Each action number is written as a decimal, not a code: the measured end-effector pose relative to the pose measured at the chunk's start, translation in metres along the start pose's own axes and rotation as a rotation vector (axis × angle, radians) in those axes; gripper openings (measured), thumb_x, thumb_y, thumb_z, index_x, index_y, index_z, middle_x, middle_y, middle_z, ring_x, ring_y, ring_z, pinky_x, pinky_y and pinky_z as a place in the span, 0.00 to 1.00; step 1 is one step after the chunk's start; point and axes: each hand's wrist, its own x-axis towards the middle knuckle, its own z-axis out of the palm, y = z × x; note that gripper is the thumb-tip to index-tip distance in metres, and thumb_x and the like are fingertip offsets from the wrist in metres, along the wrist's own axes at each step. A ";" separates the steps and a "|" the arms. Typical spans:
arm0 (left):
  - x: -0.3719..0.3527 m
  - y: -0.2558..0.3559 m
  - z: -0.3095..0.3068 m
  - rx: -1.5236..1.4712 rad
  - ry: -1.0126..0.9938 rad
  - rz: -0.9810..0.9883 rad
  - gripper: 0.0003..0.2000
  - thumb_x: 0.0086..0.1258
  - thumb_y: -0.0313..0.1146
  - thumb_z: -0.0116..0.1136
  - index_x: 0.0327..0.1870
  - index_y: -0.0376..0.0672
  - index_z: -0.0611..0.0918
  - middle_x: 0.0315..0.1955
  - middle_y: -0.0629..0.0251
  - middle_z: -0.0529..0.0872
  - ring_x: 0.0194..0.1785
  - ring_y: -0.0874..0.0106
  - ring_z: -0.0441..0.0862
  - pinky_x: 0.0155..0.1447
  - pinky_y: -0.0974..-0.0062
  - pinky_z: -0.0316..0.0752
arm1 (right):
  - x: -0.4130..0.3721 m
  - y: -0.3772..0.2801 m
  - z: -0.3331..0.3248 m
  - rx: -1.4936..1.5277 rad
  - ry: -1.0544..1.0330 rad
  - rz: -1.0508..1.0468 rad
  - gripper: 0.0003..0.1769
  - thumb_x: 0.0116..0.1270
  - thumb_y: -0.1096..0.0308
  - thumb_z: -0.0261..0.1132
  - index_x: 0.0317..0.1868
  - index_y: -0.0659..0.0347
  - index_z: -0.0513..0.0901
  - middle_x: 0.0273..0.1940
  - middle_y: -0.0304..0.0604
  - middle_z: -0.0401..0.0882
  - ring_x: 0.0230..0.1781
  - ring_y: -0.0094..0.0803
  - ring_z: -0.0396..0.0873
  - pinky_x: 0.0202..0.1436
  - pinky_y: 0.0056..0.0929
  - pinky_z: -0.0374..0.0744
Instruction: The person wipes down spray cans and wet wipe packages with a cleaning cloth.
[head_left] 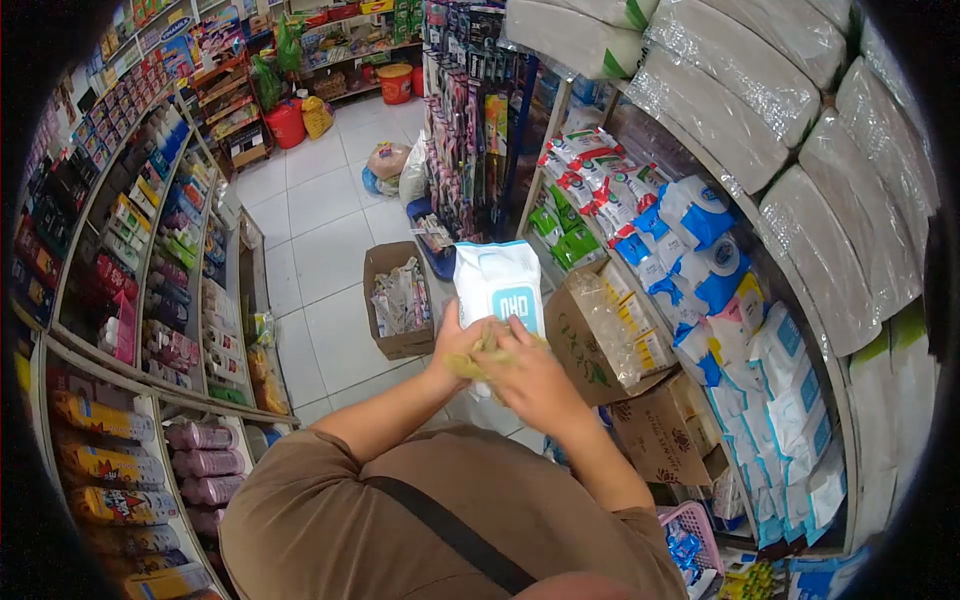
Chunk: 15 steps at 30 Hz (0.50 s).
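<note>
A white and light-blue pack of wet wipes [497,268] is held up in front of my chest, its lid side facing me. My left hand [452,345] is closed round the lower left of the pack. Over the lower part of the pack, my right hand [520,372] is closed on a yellowish cloth [465,362] that presses against the wrapper. The hands partly cover the pack's lower end and much of the cloth.
Similar wipes packs [790,370] fill the right shelf, below large wrapped paper bundles [720,115]. Two cartons [590,350] [650,430] stand by that shelf. An open box of small packets [400,300] sits on the tiled floor ahead. Bottles [110,460] line the left shelves.
</note>
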 end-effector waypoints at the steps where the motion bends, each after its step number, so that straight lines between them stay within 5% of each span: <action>1: 0.003 -0.001 -0.001 -0.033 -0.003 -0.005 0.26 0.57 0.26 0.58 0.57 0.38 0.63 0.45 0.58 0.75 0.48 0.69 0.75 0.47 0.70 0.75 | 0.002 -0.004 0.005 -0.147 -0.017 -0.044 0.23 0.57 0.71 0.59 0.55 0.52 0.75 0.59 0.52 0.66 0.65 0.54 0.56 0.65 0.41 0.60; 7: -0.027 -0.002 0.005 0.082 -0.158 -0.037 0.26 0.56 0.23 0.57 0.57 0.37 0.64 0.46 0.59 0.75 0.48 0.70 0.74 0.52 0.73 0.71 | 0.021 0.031 -0.009 -0.223 0.387 0.180 0.22 0.59 0.73 0.56 0.55 0.53 0.75 0.60 0.53 0.65 0.64 0.56 0.57 0.64 0.42 0.61; 10: -0.023 -0.008 -0.002 0.093 -0.153 -0.009 0.26 0.57 0.23 0.56 0.57 0.37 0.64 0.47 0.59 0.75 0.48 0.69 0.74 0.53 0.72 0.71 | 0.019 0.043 -0.018 -0.001 0.376 0.282 0.23 0.58 0.73 0.56 0.56 0.53 0.74 0.61 0.54 0.64 0.63 0.56 0.60 0.62 0.41 0.63; 15: -0.010 0.031 0.007 -0.147 0.049 0.062 0.21 0.61 0.25 0.50 0.56 0.39 0.61 0.47 0.55 0.73 0.49 0.64 0.74 0.54 0.66 0.71 | -0.014 0.013 0.008 0.116 0.305 0.159 0.23 0.57 0.73 0.58 0.56 0.57 0.74 0.58 0.61 0.65 0.60 0.52 0.65 0.60 0.38 0.66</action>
